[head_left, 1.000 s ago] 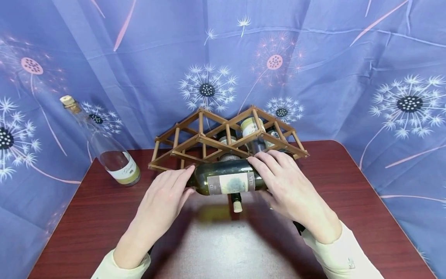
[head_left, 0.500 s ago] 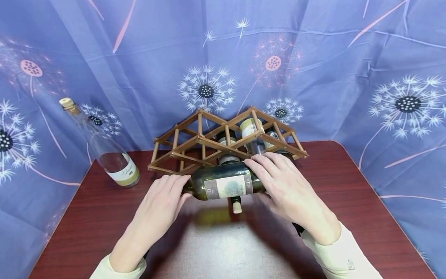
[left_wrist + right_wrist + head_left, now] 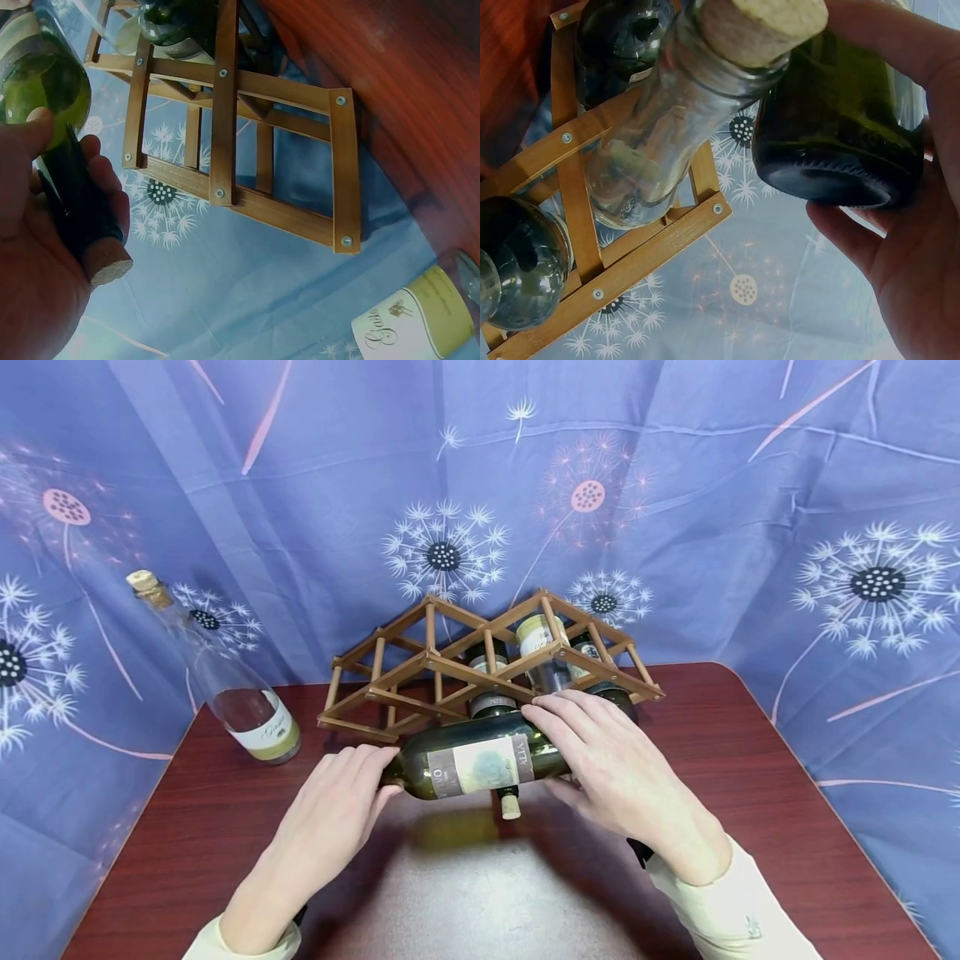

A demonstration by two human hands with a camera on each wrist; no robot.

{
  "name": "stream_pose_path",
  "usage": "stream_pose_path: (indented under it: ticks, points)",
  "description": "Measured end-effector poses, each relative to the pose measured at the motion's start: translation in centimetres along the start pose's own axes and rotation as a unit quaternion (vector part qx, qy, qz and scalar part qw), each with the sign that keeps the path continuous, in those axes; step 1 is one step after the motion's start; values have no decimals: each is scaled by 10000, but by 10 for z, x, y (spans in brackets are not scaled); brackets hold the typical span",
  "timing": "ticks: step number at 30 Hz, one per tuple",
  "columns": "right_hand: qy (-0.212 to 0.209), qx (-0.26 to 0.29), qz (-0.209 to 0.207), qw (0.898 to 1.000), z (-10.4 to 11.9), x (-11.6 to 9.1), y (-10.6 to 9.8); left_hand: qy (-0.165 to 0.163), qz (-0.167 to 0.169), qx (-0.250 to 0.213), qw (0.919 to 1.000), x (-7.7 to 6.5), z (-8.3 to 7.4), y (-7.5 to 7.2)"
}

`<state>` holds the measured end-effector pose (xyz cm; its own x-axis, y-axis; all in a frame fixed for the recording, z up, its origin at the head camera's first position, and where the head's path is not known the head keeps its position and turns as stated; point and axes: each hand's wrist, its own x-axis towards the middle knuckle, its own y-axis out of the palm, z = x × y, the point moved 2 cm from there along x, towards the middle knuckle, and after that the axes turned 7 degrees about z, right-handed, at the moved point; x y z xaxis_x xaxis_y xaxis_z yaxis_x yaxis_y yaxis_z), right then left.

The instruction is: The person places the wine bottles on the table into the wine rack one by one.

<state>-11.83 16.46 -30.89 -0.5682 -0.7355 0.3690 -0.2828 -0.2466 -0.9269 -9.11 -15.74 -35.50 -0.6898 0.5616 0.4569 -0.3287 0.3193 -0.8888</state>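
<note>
A dark green wine bottle (image 3: pixel 480 764) lies sideways in the air in front of the wooden wine rack (image 3: pixel 431 628). My left hand (image 3: pixel 318 818) grips its neck; in the left wrist view the fingers curl round the neck and the cork (image 3: pixel 106 262) pokes out below. My right hand (image 3: pixel 622 768) holds the base end, thumb and fingers on opposite sides, as the right wrist view shows. The bottle's neck end tilts lower than its base in the head view. Behind it, a racked bottle's corked neck (image 3: pixel 510 804) sticks out underneath, its middle hidden.
Several bottles lie in the rack's right part, among them a clear corked bottle (image 3: pixel 649 154) close to the right hand. A tall clear bottle (image 3: pixel 266 731) with a cork stands on the red-brown table (image 3: pixel 187 827) at the left. A blue patterned cloth (image 3: pixel 315 485) hangs behind.
The left hand has shifted left and toward the person, drawing the bottle's neck end the same way, so the bottle slants more. The right hand has barely moved.
</note>
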Motion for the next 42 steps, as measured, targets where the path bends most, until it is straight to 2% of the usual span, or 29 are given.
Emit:
stream_pose_path:
  ticks: [5,14,21,30,42]
  points:
    - [-12,77,-78,9999,0,1,0,-33,53,-44,10000,-4,2,0]
    - [-29,140,-166,9998,0,1,0,-215,387,-176,9989,-11,4,-2]
    - [47,194,-136,9997,-3,1,-1,-252,373,-229,9987,-13,8,-3]
    - [28,222,-212,9995,-5,1,-4,-378,525,-233,9976,-19,12,-4]
    - [63,49,-352,9993,-13,-6,-9,-571,498,-199,9969,-30,23,-1]
